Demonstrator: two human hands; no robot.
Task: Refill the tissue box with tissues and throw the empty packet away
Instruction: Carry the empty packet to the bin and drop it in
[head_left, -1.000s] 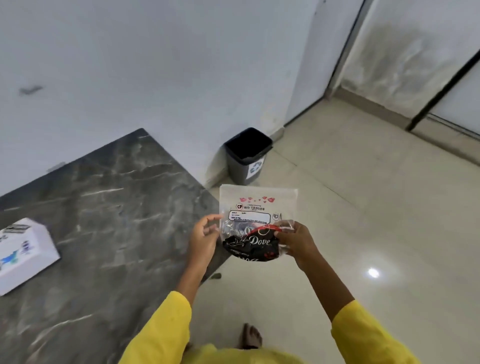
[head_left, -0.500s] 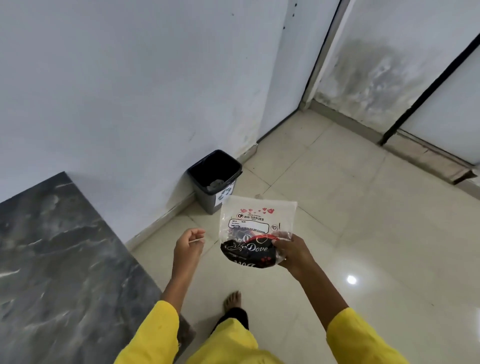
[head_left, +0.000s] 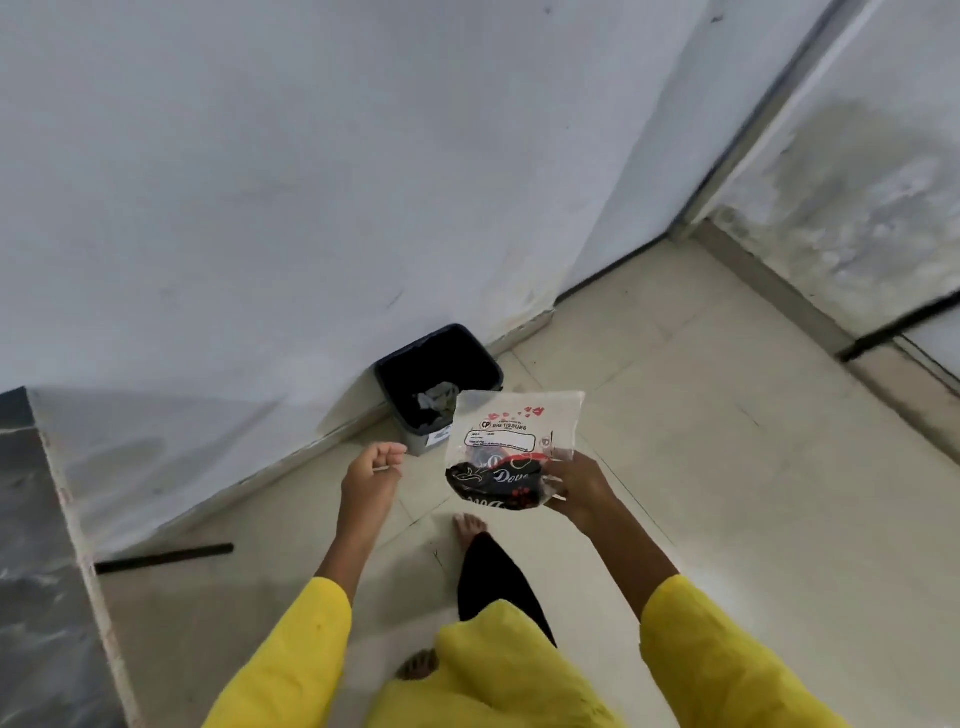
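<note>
item: empty tissue packet (head_left: 511, 447), clear plastic with red hearts and a "big tissues" label up top, a dark "dove" wrapper showing in its lower half. location: held in the air above the floor (head_left: 727, 467), just in front of the bin (head_left: 439, 384) from this view, its upper edge overlapping the bin's near corner.

right hand (head_left: 574, 486): fingers closed on the packet's lower right edge, thumb on top; the packet stands up flat from that single grip.

left hand (head_left: 371, 475): off the packet, loosely curled with fingertips drawn toward the thumb, holding nothing that can be made out. a second ago both hands held the packet by its two sides; half a second ago the left had already let go.

bin: dark, square, open-topped, against the wall (head_left: 260, 208), some crumpled pale waste inside. it has come nearer the centre of view and larger over the last second.

counter (head_left: 31, 571): dark marble, now only a sliver at the left edge; a second ago it filled the lower left with the tissue box on it. the box is out of view now.

reading: the person has turned from the counter and stepped toward the bin (one bare foot (head_left: 467, 525) forward), so the refill looks finished and the disposal step is under way. packet not yet in the bin; what remains is likely a short reach and a release over the opening.
</note>
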